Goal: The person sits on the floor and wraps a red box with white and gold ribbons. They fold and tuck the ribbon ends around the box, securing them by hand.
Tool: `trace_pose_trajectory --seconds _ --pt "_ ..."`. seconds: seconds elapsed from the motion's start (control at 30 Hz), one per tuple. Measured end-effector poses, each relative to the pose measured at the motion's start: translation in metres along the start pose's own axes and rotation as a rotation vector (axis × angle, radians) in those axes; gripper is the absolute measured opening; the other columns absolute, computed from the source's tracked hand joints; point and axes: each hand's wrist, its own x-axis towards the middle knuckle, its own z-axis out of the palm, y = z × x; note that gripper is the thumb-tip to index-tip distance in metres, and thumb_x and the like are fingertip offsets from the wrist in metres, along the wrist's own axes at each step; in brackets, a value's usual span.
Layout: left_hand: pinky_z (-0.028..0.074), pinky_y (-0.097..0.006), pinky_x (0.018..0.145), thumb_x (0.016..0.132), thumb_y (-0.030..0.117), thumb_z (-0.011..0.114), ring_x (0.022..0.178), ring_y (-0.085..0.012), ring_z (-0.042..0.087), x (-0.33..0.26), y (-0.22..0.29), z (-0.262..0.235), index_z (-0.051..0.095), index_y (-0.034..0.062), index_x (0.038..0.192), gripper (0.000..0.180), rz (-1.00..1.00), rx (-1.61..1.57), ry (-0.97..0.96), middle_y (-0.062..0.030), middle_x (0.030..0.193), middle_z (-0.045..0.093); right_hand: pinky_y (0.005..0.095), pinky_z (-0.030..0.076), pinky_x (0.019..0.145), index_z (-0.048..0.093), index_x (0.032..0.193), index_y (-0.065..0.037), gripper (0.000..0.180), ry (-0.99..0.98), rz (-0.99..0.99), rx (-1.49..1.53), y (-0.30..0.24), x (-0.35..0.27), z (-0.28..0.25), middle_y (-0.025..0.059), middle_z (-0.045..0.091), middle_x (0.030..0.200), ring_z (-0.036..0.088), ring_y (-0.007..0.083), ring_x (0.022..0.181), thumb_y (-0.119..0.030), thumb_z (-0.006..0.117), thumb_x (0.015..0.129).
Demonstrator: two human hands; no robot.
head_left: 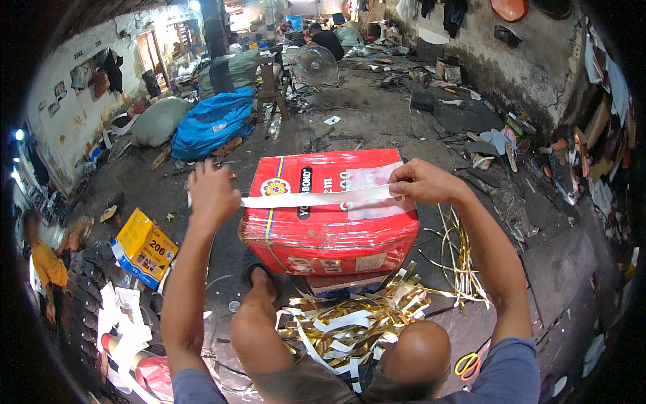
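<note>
Workshop floor, bare concrete, cluttered; wall on the left, sacks and a blue tarp bundle (212,121) further back, pedestal fan (315,65) behind that.

Far left: another person in a yellow shirt (46,266) at the frame edge, not involved. Next to them a yellow cardboard box (143,246) lies tilted on the floor, with white paper scraps (124,330) near it.

Left hand (212,192): fingers closed, pinching the left end of a white strip (316,197); exact finger placement is hidden behind the back of the hand.

Centre: red plastic-wrapped carton (330,212) stands on the floor in front of the knees. The strip runs across its top face, pulled straight between both hands. Judging by that, the carton serves as a work surface and the tension keeps the strip flat. Whether the strip touches the carton top or sits just above it, can't tell.

Below the carton, between the knees: heap of gold and white strip offcuts (350,320), likely dropped where they fall.

Right hand (420,182): thumb and fingers closed on the right end of the strip, over the carton's right top edge.

Right of the carton: loose gold strips (461,259) trailing on the floor. Lower right, yellow-handled scissors (468,365) lie beside the right knee, within reach.
</note>
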Motion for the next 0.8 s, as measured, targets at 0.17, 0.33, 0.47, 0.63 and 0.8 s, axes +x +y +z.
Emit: trace_pose_trajectory --seconds 0.17,0.33,0.47,0.63,0.8 --pt "0.05 -0.045 0.099 0.075 0.016 0.082 0.114 -0.0355 0.062 0.014 0.142 0.0 0.064 0.0054 0.128 0.057 0.304 -1.145 -0.007 -0.0184 0.123 0.064 0.0389 0.056 0.073 0.073 0.104 -0.003 0.03 0.19 -0.008 -0.078 -0.01 -0.003 0.023 0.0155 0.075 0.086 0.074 0.0265 0.076 -0.023 0.076 0.082" --pt "0.056 -0.037 0.075 0.082 0.021 0.081 0.083 -0.0229 0.069 0.007 0.221 0.007 0.065 0.0006 0.116 0.042 0.256 -1.503 -0.382 -0.0144 0.099 0.072 0.0396 0.055 0.071 0.07 0.101 -0.007 0.036 0.463 0.027 -0.106 -0.002 -0.014 0.04 0.0136 0.074 0.085 0.073 0.0284 0.077 -0.028 0.084 0.076" --pt "0.054 -0.036 0.07 0.085 0.021 0.081 0.077 -0.0206 0.068 -0.001 0.232 0.017 0.07 -0.0011 0.105 0.031 0.196 -1.555 -0.379 -0.0139 0.091 0.072 0.0406 0.053 0.072 0.073 0.099 -0.011 0.026 0.524 0.004 -0.315 -0.011 -0.033 0.039 0.009 0.07 0.085 0.067 0.0278 0.078 -0.028 0.08 0.081" --pt "0.054 -0.036 0.068 0.086 0.017 0.078 0.075 -0.0251 0.068 -0.005 0.231 0.016 0.075 0.0004 0.099 0.021 0.233 -1.515 -0.251 -0.0146 0.091 0.07 0.0411 0.053 0.072 0.076 0.098 -0.014 0.017 0.56 -0.199 -0.541 -0.009 -0.04 0.042 0.0054 0.066 0.088 0.063 0.0264 0.086 -0.028 0.075 0.087" --pt "0.052 -0.035 0.068 0.087 0.013 0.075 0.075 -0.0224 0.065 -0.006 0.23 0.017 0.078 0.0043 0.099 0.016 0.29 -1.442 -0.16 -0.0133 0.091 0.068 0.0407 0.054 0.073 0.076 0.097 -0.013 0.016 0.499 -0.28 -0.646 -0.011 -0.044 0.036 0.0051 0.063 0.095 0.063 0.0258 0.087 -0.027 0.072 0.09"
